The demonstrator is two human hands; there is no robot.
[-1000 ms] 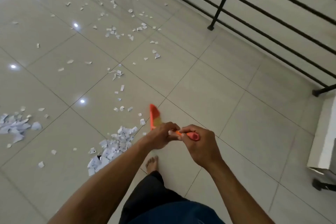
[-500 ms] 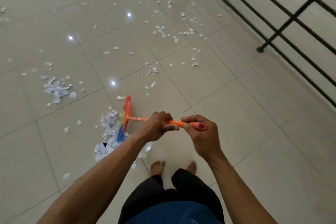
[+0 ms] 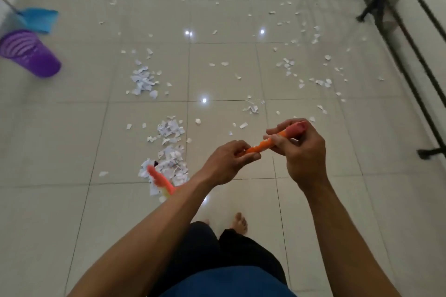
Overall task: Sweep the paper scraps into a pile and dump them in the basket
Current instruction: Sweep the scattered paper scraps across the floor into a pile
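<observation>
I hold an orange broom handle [image 3: 261,145] with both hands. My left hand [image 3: 226,164] grips it lower down and my right hand [image 3: 301,149] grips its red top end. The blurred broom head [image 3: 160,179] rests on a pile of white paper scraps [image 3: 172,164] in front of my feet. A second, smaller pile [image 3: 143,80] lies farther off. Loose scraps [image 3: 301,74] dot the pale tiled floor to the right and at the far end. The purple slotted basket [image 3: 29,54] lies tipped at the far left.
A blue dustpan [image 3: 39,19] with a long handle stands behind the basket by the left wall. A black metal railing [image 3: 410,55] runs along the right side. My bare foot [image 3: 239,223] stands on the tiles below my hands.
My view has swung left, bringing the basket and dustpan into sight. The broom head has swept left and toward me across the pile, and my hands have shifted right.
</observation>
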